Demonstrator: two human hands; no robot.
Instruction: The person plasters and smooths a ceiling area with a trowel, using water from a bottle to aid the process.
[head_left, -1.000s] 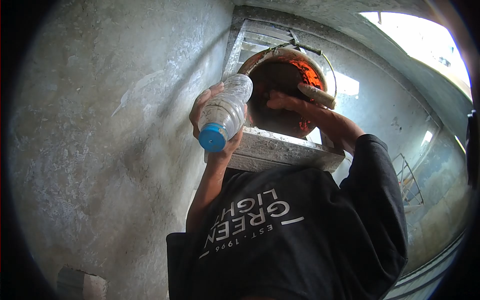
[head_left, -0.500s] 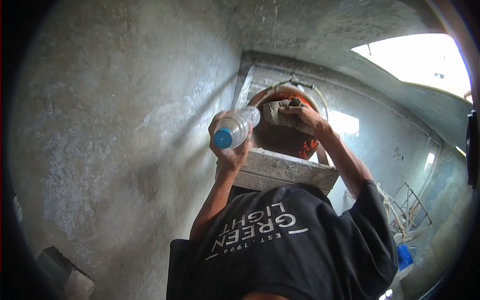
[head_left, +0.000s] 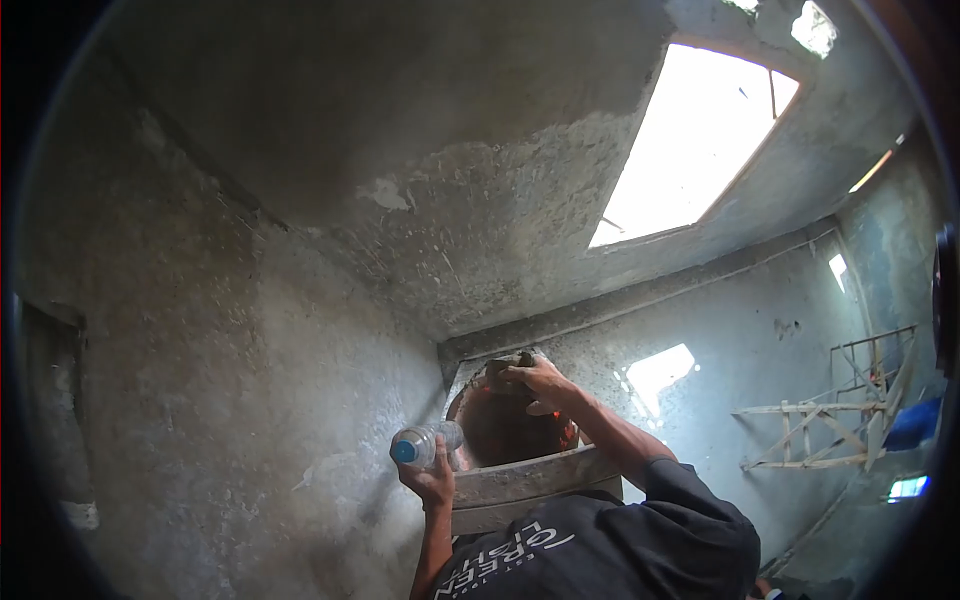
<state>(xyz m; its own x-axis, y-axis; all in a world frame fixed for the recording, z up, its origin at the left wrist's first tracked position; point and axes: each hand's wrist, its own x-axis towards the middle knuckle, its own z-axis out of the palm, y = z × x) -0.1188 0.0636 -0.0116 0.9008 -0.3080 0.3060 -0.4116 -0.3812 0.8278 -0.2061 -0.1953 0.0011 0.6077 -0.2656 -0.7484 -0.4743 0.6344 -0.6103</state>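
beside bucket (head_left: 505,430), bottle (head_left: 425,444) level, cap leftward

The left hand (head_left: 432,481) is raised on a bare, nearly upright forearm, its fingers curled shut in a grip. The right arm, sleeved to the elbow, stretches up and forward; the right hand (head_left: 537,376) is held higher, palm down, fingers bent closed.
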